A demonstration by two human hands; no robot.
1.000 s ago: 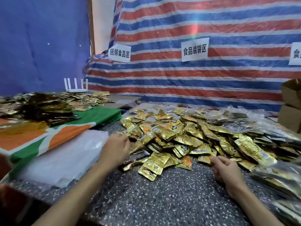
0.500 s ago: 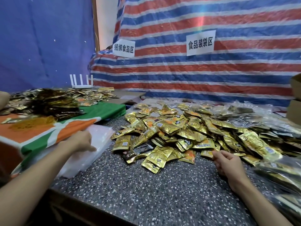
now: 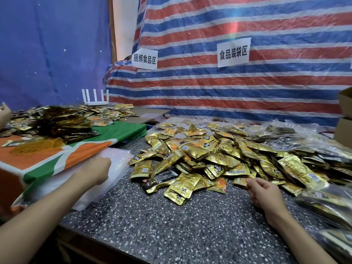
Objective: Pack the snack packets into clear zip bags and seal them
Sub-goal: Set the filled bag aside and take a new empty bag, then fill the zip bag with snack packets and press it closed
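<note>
Packets [image 3: 200, 155] beside cloth [image 3: 122, 130]; left hand [image 3: 97, 168] on zip bags [image 3: 122, 162], fingers hidden; right hand [image 3: 264, 191] slack-fingered.

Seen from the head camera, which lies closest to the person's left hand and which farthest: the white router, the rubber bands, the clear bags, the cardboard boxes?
1. clear bags: right at the left hand.
2. rubber bands: to its left, a little farther back.
3. white router: at the back, by the blue wall.
4. cardboard boxes: far right edge.

Gold snack packets [image 3: 209, 155] cover a grey speckled table [image 3: 171, 225].
</note>
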